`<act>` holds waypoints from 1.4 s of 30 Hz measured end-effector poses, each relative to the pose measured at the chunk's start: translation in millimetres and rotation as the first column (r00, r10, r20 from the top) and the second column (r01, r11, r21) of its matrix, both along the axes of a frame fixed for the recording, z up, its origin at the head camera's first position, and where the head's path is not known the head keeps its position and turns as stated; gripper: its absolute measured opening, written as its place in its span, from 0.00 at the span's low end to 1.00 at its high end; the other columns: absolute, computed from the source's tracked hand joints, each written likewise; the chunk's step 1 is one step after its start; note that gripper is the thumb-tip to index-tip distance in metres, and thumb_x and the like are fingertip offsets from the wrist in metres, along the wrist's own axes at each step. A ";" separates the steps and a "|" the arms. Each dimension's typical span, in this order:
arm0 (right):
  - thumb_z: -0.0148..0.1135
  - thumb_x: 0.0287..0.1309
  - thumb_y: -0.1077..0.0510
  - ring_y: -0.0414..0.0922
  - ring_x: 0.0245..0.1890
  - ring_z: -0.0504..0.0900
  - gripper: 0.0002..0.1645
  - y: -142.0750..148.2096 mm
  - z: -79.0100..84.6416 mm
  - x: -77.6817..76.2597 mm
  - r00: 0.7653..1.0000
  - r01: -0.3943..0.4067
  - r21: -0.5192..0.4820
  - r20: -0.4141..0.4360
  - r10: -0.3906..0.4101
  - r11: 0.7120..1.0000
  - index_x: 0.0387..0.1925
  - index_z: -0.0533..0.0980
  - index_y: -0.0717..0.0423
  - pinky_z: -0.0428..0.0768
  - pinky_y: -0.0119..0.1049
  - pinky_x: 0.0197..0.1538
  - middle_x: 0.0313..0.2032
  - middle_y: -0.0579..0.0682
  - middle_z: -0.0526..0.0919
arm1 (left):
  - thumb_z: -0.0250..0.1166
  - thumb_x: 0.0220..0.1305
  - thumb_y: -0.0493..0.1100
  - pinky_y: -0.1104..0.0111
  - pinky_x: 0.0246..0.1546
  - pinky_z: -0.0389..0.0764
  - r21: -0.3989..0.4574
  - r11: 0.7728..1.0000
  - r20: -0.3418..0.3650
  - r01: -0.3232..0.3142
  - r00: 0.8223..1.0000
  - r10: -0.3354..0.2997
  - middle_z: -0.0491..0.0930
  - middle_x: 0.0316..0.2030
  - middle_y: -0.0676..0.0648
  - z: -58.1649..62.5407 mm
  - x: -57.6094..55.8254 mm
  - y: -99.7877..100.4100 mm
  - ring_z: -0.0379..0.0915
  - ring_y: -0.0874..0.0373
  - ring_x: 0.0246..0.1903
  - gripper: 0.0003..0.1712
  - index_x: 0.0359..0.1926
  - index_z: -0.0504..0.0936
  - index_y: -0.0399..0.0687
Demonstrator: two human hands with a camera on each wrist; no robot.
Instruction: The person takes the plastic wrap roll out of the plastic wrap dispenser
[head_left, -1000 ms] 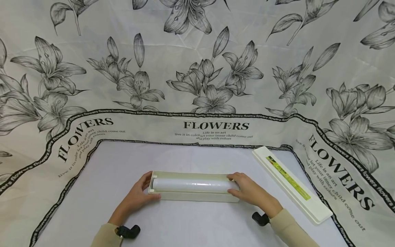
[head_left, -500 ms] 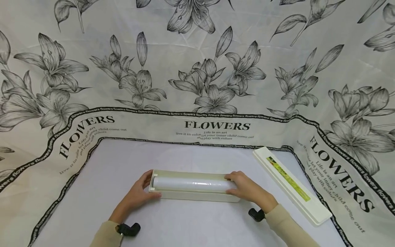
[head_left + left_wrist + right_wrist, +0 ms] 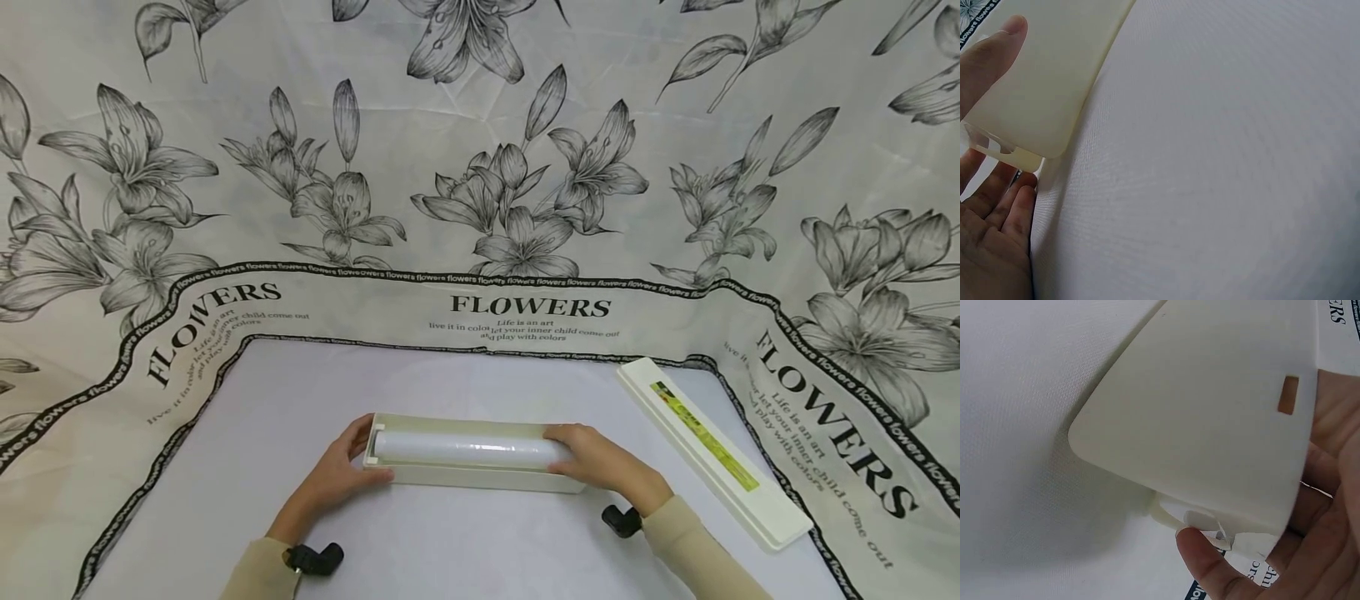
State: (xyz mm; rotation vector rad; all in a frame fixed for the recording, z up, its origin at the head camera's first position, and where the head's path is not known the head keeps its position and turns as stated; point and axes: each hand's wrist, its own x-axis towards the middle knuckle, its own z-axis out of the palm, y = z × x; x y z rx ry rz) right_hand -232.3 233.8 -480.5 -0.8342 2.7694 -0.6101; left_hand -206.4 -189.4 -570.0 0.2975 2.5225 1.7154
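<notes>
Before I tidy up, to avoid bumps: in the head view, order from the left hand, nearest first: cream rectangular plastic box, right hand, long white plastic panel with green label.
1. Cream box, touching the left hand.
2. Right hand, at the box's right end.
3. White panel, far right.

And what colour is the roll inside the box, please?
The roll is white, shown best in the head view.

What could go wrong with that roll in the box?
The roll might tumble out if the box tips, because its top is open. Also, the right sleeve could bump the lid, since it's lying close by.
</notes>
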 end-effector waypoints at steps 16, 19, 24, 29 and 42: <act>0.70 0.54 0.54 0.48 0.51 0.79 0.28 -0.3 5.6 3.4 1.000 -0.016 0.028 -0.026 0.017 0.999 0.55 0.75 0.63 0.78 0.48 0.55 0.53 0.56 0.80 | 0.79 0.43 0.56 0.47 0.67 0.64 0.000 1.000 0.000 0.001 1.000 -0.001 0.66 0.67 0.47 5.1 2.0 0.4 0.62 0.45 0.67 0.58 0.72 0.56 0.59; 0.70 0.54 0.52 0.44 0.48 0.79 0.29 0.7 7.1 4.9 0.999 -0.005 0.042 -0.044 0.007 0.999 0.55 0.75 0.60 0.79 0.45 0.52 0.53 0.53 0.81 | 0.79 0.43 0.56 0.46 0.67 0.64 0.001 1.000 0.002 0.003 1.000 -0.003 0.66 0.67 0.47 4.3 1.9 0.1 0.62 0.44 0.67 0.58 0.72 0.56 0.60; 0.70 0.54 0.47 0.41 0.44 0.79 0.29 2.4 12.1 6.7 0.994 0.002 0.065 -0.109 0.005 0.998 0.55 0.77 0.55 0.77 0.45 0.47 0.50 0.48 0.83 | 0.79 0.43 0.55 0.46 0.66 0.64 0.008 1.000 -0.002 0.004 1.000 -0.004 0.66 0.67 0.47 3.9 0.9 0.3 0.62 0.44 0.67 0.57 0.72 0.57 0.59; 0.70 0.53 0.45 0.40 0.43 0.80 0.28 2.7 18.4 8.6 0.991 0.002 0.077 -0.134 0.009 0.997 0.53 0.78 0.53 0.70 0.43 0.45 0.47 0.46 0.84 | 0.80 0.42 0.54 0.47 0.67 0.64 0.015 1.000 0.012 0.009 1.000 -0.009 0.67 0.67 0.47 6.3 1.7 1.1 0.63 0.45 0.67 0.57 0.71 0.57 0.59; 0.68 0.57 0.49 0.38 0.40 0.76 0.26 4.0 21.6 12.2 0.997 -0.042 -0.066 -0.069 0.037 0.997 0.53 0.76 0.57 0.80 0.36 0.42 0.46 0.46 0.80 | 0.80 0.42 0.54 0.48 0.67 0.63 0.014 1.000 0.020 0.006 1.000 -0.006 0.67 0.67 0.47 6.5 1.9 2.0 0.62 0.46 0.68 0.58 0.72 0.57 0.58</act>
